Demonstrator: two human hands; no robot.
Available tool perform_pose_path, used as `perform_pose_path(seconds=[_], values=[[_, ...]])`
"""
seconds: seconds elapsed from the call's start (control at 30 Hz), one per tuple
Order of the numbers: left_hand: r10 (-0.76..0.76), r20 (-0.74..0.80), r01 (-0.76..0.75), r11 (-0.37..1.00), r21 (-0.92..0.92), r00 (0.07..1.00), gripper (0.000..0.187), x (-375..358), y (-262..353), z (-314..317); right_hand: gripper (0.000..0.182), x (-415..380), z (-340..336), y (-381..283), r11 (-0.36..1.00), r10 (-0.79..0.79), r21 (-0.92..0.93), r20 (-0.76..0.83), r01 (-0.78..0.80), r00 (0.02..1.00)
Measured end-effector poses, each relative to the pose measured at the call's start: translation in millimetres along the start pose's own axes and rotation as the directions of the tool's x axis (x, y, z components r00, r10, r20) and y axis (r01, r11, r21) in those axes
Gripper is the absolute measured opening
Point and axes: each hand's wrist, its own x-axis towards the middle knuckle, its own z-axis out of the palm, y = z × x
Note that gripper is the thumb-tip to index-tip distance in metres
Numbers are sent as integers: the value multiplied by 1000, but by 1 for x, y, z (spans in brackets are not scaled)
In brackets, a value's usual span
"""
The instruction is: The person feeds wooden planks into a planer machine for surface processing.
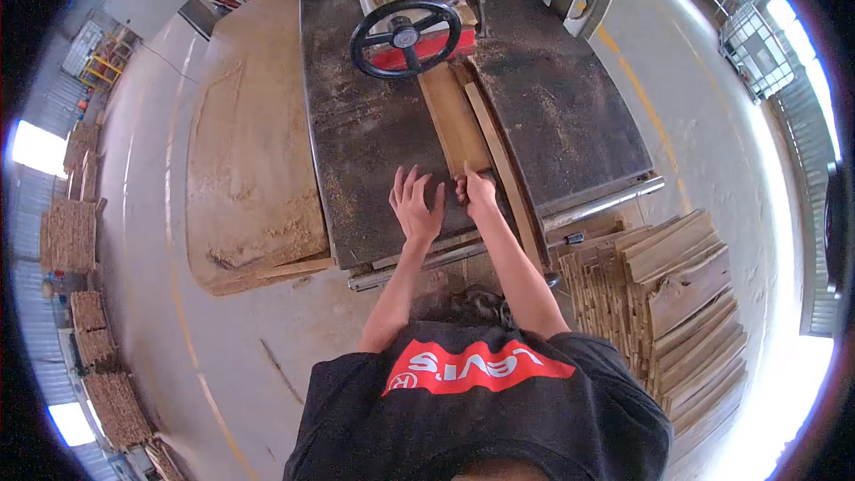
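A flat wooden board point(452, 116) lies on the dark machine table point(356, 134), its far end under the red guard point(419, 52) below a black handwheel point(405, 37). My right hand point(476, 191) is at the board's near end, fingers curled and pressed against its edge. Left of it, my left hand point(417, 207) is over the dark table with its fingers spread and nothing in it. A narrow wooden strip point(503, 169) runs along the board's right side, beside a long guide edge.
Stacked rough boards point(686, 303) stand on the floor at the right. A sawdust-covered wooden surface point(254, 142) adjoins the machine table's left side. A metal rail point(606, 203) runs along the front edge. More wood piles point(116, 405) stand far left.
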Motion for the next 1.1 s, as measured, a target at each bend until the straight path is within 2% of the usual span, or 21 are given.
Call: perform_pose_path(seconds=[0.1,0.17,0.2,0.23,0.27,0.3,0.33,0.4,0.43,0.47,0.53,0.6,0.63,0.7,0.73,0.8,0.83,0.87,0.9,1.0,1.1], values=[[-3,-42,5,999,46,999,30,2,-7,3,38,5,25,-12,995,-84,50,-8,84,996],[85,-103,-87,996,-10,991,21,10,-3,-2,30,17,36,-19,983,-6,181,-11,8,1000],[124,-80,-126,992,-19,989,18,11,-3,-5,25,30,43,-16,942,-12,336,-19,18,1000],[143,-82,-144,990,-7,986,19,12,-5,-3,23,63,42,-2,930,-62,365,80,29,995],[201,-74,-200,979,27,977,21,15,-4,-5,25,65,53,-7,929,-74,361,-31,80,997],[155,-63,-152,987,48,986,22,16,3,-11,26,72,56,-11,952,-131,276,-15,130,991],[171,-117,-169,985,29,978,21,16,-9,-1,24,38,60,-28,957,-259,85,-175,277,950],[245,-160,-239,969,55,956,17,16,-22,7,21,-15,44,-42,922,-383,-53,17,384,923],[256,-147,-250,967,57,955,18,18,-26,5,23,-11,30,-32,804,-528,-244,128,543,840],[262,-143,-255,965,65,954,18,21,-30,7,26,-58,7,-41,796,-518,-204,256,570,816],[243,-138,-232,968,92,960,20,24,-30,8,31,-121,-42,-48,818,-498,-99,369,566,785],[196,-118,-178,973,143,974,22,5,-27,12,30,-177,-120,-50,826,-493,-153,273,543,826],[203,-110,-186,972,146,973,23,4,-30,11,27,-203,-157,-54,751,-577,-278,166,599,800],[225,-87,-212,967,139,970,25,6,-34,17,21,-216,-228,-40,734,-669,-334,-208,591,714],[191,-35,-183,970,158,981,26,5,-33,17,28,-208,-280,-22,653,-748,-517,-327,553,577],[181,58,-190,948,255,982,26,3,-17,12,37,-248,-348,-17,644,-742,-712,-493,280,453],[171,99,-194,930,312,980,26,2,-12,10,52,-259,-383,-9,696,-678,-708,-591,121,437],[182,131,-213,933,288,975,28,1,-13,12,69,-267,-413,-1,618,-709,-776,-618,-122,341],[226,141,-258,922,289,964,28,1,-11,11,83,-281,-434,0,670,-608,-707,-699,-229,376],[351,157,-380,892,244,923,32,2,-9,11,93,-287,-478,10,696,-558,-621,-783,-361,274],[276,214,-335,886,322,937,36,-1,-12,11,98,-273,-504,12,724,-580,-604,-794,-332,179]])
